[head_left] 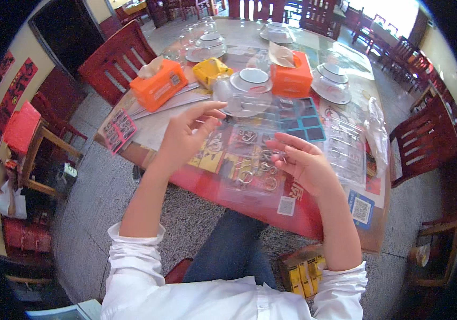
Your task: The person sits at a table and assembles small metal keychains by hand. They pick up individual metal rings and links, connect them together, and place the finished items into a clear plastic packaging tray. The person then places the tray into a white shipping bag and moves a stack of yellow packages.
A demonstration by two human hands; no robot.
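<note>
My left hand (188, 133) hovers over the table with its fingers bent and the thumb apart from them, nothing visible between. Its fingertips are above the clear plastic things at the table's middle. My right hand (306, 162) is curled, fingers close together, over a clear compartment box (228, 189). Something small may be at its fingertips; blur hides what it is. Metal rings (245, 177) and hooks lie in the compartments of that box. Beyond it is a teal-edged tray (314, 133) with dark square compartments. To the right rests another clear box (340, 160) with small metal pieces.
A pink-edged case (120, 132) of small parts lies at the left table edge. Farther back stand orange tissue boxes (159, 88), a yellow pack (212, 72), stacked bowls (253, 77) and glasses. Red chairs (428, 133) surround the table. A carton of yellow packs (303, 274) sits below.
</note>
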